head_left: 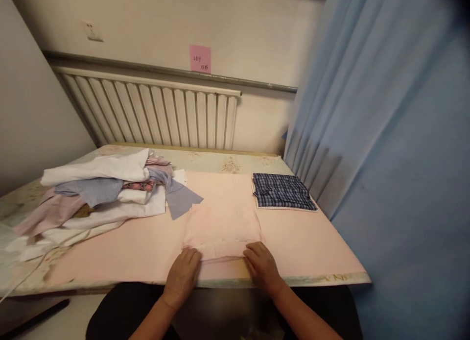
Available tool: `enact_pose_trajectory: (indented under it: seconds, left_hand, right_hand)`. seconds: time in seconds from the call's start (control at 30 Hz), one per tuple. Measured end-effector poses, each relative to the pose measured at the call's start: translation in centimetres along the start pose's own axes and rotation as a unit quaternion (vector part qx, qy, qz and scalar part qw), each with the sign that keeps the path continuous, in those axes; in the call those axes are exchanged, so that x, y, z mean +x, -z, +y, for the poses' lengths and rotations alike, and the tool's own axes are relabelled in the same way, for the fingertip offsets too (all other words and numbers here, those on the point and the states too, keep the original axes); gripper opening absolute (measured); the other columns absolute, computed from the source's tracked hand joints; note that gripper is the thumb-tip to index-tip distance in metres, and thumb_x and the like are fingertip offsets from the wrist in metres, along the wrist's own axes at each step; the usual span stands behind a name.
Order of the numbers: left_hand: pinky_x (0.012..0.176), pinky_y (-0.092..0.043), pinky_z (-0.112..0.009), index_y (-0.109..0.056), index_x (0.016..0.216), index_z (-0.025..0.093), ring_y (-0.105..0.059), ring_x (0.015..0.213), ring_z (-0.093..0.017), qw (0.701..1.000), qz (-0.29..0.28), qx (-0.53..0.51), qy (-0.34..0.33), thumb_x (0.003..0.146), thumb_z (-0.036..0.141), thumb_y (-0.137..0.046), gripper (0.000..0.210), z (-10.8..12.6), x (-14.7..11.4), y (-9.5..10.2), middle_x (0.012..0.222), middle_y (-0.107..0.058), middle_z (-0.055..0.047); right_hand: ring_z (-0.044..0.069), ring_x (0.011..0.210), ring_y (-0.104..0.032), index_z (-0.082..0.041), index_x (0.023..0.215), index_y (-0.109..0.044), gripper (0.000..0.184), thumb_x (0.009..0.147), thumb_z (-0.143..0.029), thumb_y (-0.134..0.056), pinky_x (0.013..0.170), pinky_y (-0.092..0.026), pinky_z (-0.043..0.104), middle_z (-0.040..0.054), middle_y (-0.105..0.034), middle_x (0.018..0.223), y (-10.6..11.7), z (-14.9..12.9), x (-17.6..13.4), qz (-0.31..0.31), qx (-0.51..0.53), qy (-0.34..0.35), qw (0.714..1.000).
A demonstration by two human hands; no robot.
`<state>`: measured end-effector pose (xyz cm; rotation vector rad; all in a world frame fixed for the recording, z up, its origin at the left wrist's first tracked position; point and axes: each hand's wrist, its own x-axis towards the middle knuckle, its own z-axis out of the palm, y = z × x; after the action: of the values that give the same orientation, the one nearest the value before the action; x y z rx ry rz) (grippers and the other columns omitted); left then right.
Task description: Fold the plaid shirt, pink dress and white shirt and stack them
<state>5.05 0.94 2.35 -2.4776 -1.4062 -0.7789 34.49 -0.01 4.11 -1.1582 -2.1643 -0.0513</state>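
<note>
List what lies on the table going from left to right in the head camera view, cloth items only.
Heap of mixed garments → folded pink garment, with the left hand and right hand at its near edge → folded dark plaid garment.

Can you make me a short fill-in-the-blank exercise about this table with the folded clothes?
1. Both hands, left hand and right hand, rest on the near edge of a folded ____ garment.
2. The folded plaid shirt lies beside the ____ curtain.
3. The heap of clothes sits to the person's ____.

Missing words: pink; blue; left
</note>
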Motion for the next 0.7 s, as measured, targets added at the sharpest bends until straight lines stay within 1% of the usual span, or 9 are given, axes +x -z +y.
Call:
enact_pose_trajectory:
  seconds: [0.07, 0.13, 0.2, 0.27, 0.4, 0.5, 0.6, 0.7]
  left_hand:
    - [0.076, -0.046, -0.037, -0.055, 0.081, 0.02, -0.05, 0.08, -0.021, 1.0, -0.01, 0.024, -0.004, 0.089, 0.01, -0.041, 0.02, 0.0, 0.1, -0.3, 0.081, -0.055, -0.005]
    - [0.073, -0.045, -0.036, -0.054, 0.077, 0.02, -0.048, 0.076, -0.021, 0.999, -0.021, 0.044, -0.013, 0.088, 0.007, -0.041, 0.022, -0.1, 0.2, -0.5, 0.078, -0.053, -0.004]
    - [0.072, -0.044, -0.036, -0.055, 0.077, 0.02, -0.047, 0.075, -0.021, 0.998, -0.026, 0.052, -0.023, 0.088, 0.007, -0.042, 0.021, -0.1, 0.3, -0.6, 0.077, -0.053, -0.004]
    - [0.072, -0.044, -0.036, -0.055, 0.077, 0.02, -0.047, 0.075, -0.021, 0.998, -0.03, 0.053, -0.025, 0.088, 0.008, -0.042, 0.021, -0.1, 0.3, -0.4, 0.078, -0.054, -0.004]
    - [0.075, -0.044, -0.037, -0.058, 0.085, 0.02, -0.05, 0.083, -0.022, 0.999, -0.037, 0.031, -0.012, 0.089, 0.013, -0.043, 0.017, 0.6, 0.3, 0.7, 0.084, -0.056, -0.006]
    - [0.082, -0.044, -0.04, -0.059, 0.096, 0.02, -0.052, 0.092, -0.023, 1.0, -0.015, -0.007, -0.016, 0.091, 0.019, -0.046, 0.014, 1.7, 0.6, 1.2, 0.094, -0.059, -0.007]
    - [0.085, -0.046, -0.04, -0.059, 0.104, 0.02, -0.054, 0.095, -0.022, 0.999, 0.012, -0.038, -0.034, 0.092, 0.019, -0.046, 0.018, 3.1, 1.5, 0.6, 0.098, -0.062, -0.007]
    - [0.086, -0.048, -0.04, -0.059, 0.107, 0.021, -0.056, 0.096, -0.022, 0.997, 0.023, -0.056, -0.048, 0.091, 0.016, -0.044, 0.022, 4.0, 2.6, -0.8, 0.101, -0.063, -0.007]
  right_hand:
    - [0.02, 0.084, -0.052, -0.02, 0.085, -0.06, 0.019, 0.088, -0.009, -0.045, 0.075, -0.046, 0.035, 0.0063, -0.059, 0.087, -0.6, 0.3, 0.0, 0.014, -0.004, 0.0, 1.0]
    - [0.019, 0.078, -0.05, -0.02, 0.077, -0.057, 0.022, 0.087, -0.007, -0.043, 0.07, -0.044, 0.033, 0.0045, -0.056, 0.078, -1.1, 0.6, -0.2, 0.015, -0.009, 0.008, 1.0]
    - [0.019, 0.075, -0.048, -0.02, 0.072, -0.055, 0.024, 0.087, -0.006, -0.042, 0.068, -0.042, 0.031, 0.0036, -0.054, 0.074, -1.5, 0.9, -0.3, 0.011, -0.014, 0.018, 1.0]
    - [0.018, 0.075, -0.047, -0.021, 0.072, -0.054, 0.025, 0.085, -0.005, -0.041, 0.067, -0.041, 0.031, 0.0035, -0.053, 0.074, -1.7, 1.1, -0.5, 0.01, -0.018, 0.019, 1.0]
    - [0.02, 0.077, -0.047, -0.02, 0.077, -0.055, 0.022, 0.078, -0.003, -0.042, 0.069, -0.042, 0.033, 0.0044, -0.053, 0.078, -1.4, 0.6, -0.7, 0.004, -0.008, -0.005, 1.0]
    - [0.021, 0.081, -0.049, -0.02, 0.084, -0.057, 0.025, 0.076, -0.003, -0.041, 0.073, -0.044, 0.036, 0.0055, -0.055, 0.082, -0.9, -0.5, -0.2, 0.02, 0.019, -0.023, 0.999]
    - [0.022, 0.084, -0.052, -0.02, 0.095, -0.06, 0.031, 0.078, -0.004, -0.04, 0.075, -0.046, 0.038, 0.0063, -0.059, 0.085, -0.8, -1.7, 0.9, 0.033, 0.052, 0.0, 0.998]
    - [0.022, 0.088, -0.055, -0.02, 0.105, -0.06, 0.036, 0.079, -0.005, -0.04, 0.079, -0.049, 0.039, 0.0071, -0.063, 0.092, -1.6, -2.3, 2.1, 0.018, 0.064, 0.039, 0.997]
